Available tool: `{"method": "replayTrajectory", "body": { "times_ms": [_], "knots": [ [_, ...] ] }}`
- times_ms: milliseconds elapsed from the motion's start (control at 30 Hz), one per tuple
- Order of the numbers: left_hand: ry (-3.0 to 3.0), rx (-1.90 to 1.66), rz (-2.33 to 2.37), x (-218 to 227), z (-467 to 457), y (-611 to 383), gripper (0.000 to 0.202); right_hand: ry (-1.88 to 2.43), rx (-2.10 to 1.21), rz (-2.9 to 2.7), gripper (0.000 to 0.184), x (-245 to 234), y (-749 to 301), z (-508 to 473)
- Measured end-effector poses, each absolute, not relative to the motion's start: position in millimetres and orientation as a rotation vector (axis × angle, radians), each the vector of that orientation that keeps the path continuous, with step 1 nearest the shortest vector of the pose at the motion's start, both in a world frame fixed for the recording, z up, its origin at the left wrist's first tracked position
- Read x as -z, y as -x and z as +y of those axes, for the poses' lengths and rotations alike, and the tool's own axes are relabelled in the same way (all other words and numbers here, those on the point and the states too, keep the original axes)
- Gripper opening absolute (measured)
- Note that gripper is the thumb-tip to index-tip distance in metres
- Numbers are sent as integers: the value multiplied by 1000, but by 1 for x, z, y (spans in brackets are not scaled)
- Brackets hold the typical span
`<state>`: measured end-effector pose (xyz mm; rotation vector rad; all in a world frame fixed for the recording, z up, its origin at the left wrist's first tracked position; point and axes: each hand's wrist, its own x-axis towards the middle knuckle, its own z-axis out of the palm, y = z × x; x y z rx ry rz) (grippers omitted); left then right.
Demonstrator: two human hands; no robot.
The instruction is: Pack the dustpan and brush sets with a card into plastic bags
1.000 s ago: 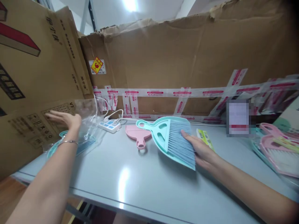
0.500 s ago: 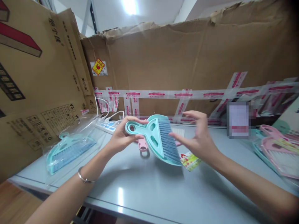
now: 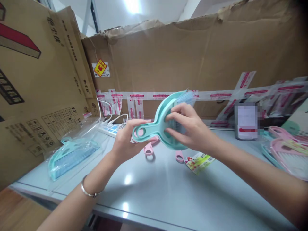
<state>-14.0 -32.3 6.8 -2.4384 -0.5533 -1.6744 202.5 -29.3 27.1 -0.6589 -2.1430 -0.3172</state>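
A mint-green dustpan (image 3: 160, 110) is held up above the table, tilted. My left hand (image 3: 126, 138) is closed around its looped handle, thumb below and fingers above. Nested in the pan is a matching hand brush, whose blue bristles (image 3: 187, 97) stick out at the upper right. My right hand (image 3: 190, 126) reaches over the pan with bent fingers and thumb gripping the brush; its fingers hide much of the brush head. Under the held set, pink handle ends (image 3: 148, 149) and a yellow-green printed card (image 3: 198, 163) lie on the table.
At the left lies another mint dustpan-and-brush set (image 3: 74, 157) in clear plastic. A white power strip (image 3: 109, 129) with cables sits behind my left hand. Pink sets (image 3: 284, 144) are piled at the right, near a propped phone (image 3: 247, 122). Cardboard (image 3: 168, 61) walls the table's back.
The dustpan and brush have been raised and tipped, bristle side up and away. My right hand has moved left from beside the bristles and taken hold of the brush.
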Motion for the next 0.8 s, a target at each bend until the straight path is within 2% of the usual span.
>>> {"method": "replayTrajectory", "body": {
  "times_ms": [133,300,367,433,533,600,700,800],
  "knots": [
    [2685,1686,-373,-8,-35,12,39,522,22,-2350,6,-24,-195,-32],
    [2371,1970,-631,-4,-29,28,32,651,208,-2041,4,-22,-209,-20],
    [2251,1936,-683,3,-21,37,33,679,314,-2045,5,-19,-228,-8],
    [2209,1737,-733,14,-14,42,34,685,427,-2203,15,-10,-248,6],
    [2277,1328,-884,35,-5,42,17,804,500,-2533,28,14,-271,24],
    [2394,1076,-967,46,-1,38,9,932,441,-2702,33,33,-277,32],
    [2553,791,-1038,52,-1,34,19,1022,270,-2728,37,57,-277,38],
    [2693,543,-1133,45,-4,33,17,1081,44,-2534,45,66,-287,36]
  ]
}}
